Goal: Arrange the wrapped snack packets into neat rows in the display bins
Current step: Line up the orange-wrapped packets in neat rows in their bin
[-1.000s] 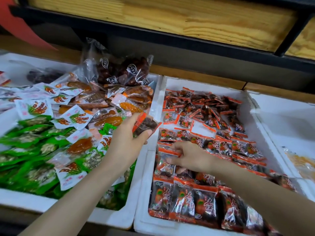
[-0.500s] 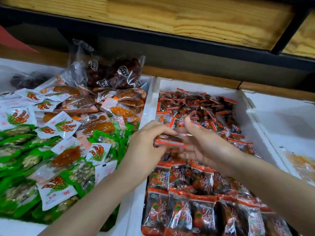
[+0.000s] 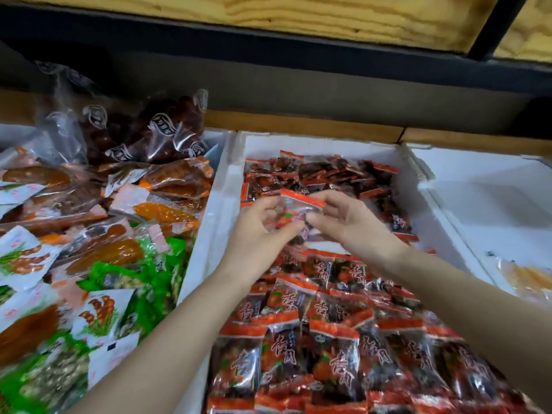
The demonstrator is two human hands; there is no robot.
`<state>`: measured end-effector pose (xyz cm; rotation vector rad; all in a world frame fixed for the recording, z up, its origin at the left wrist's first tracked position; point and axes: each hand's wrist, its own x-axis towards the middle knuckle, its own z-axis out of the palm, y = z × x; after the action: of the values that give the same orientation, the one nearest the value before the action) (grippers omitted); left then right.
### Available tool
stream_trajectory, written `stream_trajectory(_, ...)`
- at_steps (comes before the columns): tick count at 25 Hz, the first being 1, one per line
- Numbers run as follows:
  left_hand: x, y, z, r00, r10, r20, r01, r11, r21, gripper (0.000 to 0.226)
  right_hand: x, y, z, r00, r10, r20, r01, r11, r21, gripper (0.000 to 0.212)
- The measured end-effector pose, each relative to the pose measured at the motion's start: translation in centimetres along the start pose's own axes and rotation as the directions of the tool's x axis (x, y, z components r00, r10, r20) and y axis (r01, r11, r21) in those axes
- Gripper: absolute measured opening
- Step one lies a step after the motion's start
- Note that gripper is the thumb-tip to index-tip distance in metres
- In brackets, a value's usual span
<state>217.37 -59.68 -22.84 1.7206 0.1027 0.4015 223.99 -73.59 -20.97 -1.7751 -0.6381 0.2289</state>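
A red-and-dark wrapped snack packet (image 3: 294,209) is held up over the middle white foam bin (image 3: 227,186). My left hand (image 3: 257,234) pinches its left side and my right hand (image 3: 349,222) pinches its right side. Below my wrists, packets of the same kind (image 3: 322,348) lie in overlapping rows in the near part of the bin. At the far end of the bin more of them (image 3: 328,177) lie in a loose heap.
The left bin holds mixed orange, green and white packets (image 3: 98,249) and a clear bag of dark snacks (image 3: 149,130) at its back. A white foam bin (image 3: 493,204) on the right holds one pale packet (image 3: 528,279). A wooden shelf (image 3: 343,19) hangs overhead.
My left hand brought a packet from the bin's left wall to the middle. My right hand left the rows and rose to meet it. Both hands now hold the packet, turned more upright.
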Motion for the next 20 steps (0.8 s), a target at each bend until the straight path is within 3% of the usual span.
stream_trajectory(3, 1.5, -1.1, -0.3, 0.987, -0.020, -0.161, 0.017, 1.000, -0.020, 0.028, 4.2, 2.4, -0.8, 0.995, -0.065, -0.069, 0.041, 0.952, -0.303, 0.017)
stream_trajectory(6, 2.0, -2.2, -0.6, 0.972, -0.050, -0.229, 0.033, 0.997, -0.075, 0.027, 7.9, 5.9, -0.6, 1.000, 0.003, 0.000, -0.002, 0.783, -0.622, 0.034)
stream_trajectory(9, 2.1, -2.9, -0.5, 0.971, -0.042, -0.234, 0.030, 0.998, -0.054, 0.026, 9.8, 8.3, 0.5, 0.992, 0.111, 0.068, -0.031, 0.708, -0.706, 0.049)
stream_trajectory(13, 2.0, -3.6, -0.8, 0.973, -0.069, -0.219, 0.064, 0.998, -0.027, 0.031, 10.6, 8.8, 1.1, 0.995, 0.088, 0.035, -0.027, 0.619, -0.785, 0.061)
stream_trajectory(15, 2.0, -3.7, -1.1, 0.974, -0.065, -0.216, 0.062, 0.998, -0.021, 0.032, 10.6, 8.2, 1.3, 0.995, 0.091, 0.051, -0.007, 0.547, -0.837, 0.054)
stream_trajectory(17, 1.8, -3.6, -1.2, 0.977, -0.058, -0.205, 0.056, 0.998, -0.015, 0.032, 10.2, 7.5, 1.4, 0.995, 0.078, 0.058, 0.009, 0.521, -0.854, 0.027)
stream_trajectory(18, 1.6, -3.5, -1.2, 0.978, -0.057, -0.201, 0.055, 0.998, -0.013, 0.031, 9.8, 6.9, 1.3, 0.998, 0.052, 0.030, -0.003, 0.544, -0.839, 0.013)
stream_trajectory(20, 1.3, -3.0, -1.4, 0.981, -0.055, -0.186, 0.054, 0.998, -0.010, 0.030, 9.0, 5.8, 0.4, 0.995, -0.023, -0.096, -0.059, 0.640, -0.766, 0.012)
